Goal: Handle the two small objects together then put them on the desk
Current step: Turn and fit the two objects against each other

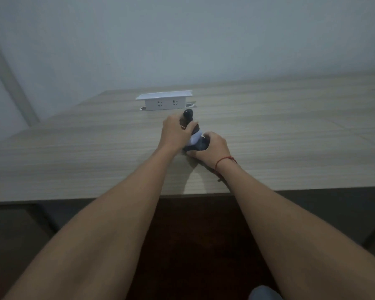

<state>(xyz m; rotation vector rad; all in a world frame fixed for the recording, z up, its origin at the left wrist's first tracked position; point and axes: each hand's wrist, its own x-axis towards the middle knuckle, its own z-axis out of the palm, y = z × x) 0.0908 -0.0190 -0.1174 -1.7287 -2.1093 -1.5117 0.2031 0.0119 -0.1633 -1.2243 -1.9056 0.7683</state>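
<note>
Desk (268,135): dark object (188,115) within fingers (189,127)

No readable text, label or number shows on any object or on the desk (268,131)

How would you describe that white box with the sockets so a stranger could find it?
Start at the wooden desk and look toward its far edge by the wall. Just beyond the left hand stands a white pop-up socket box. It is the only white, flat-lidded block there, with two sockets facing forward.
</note>
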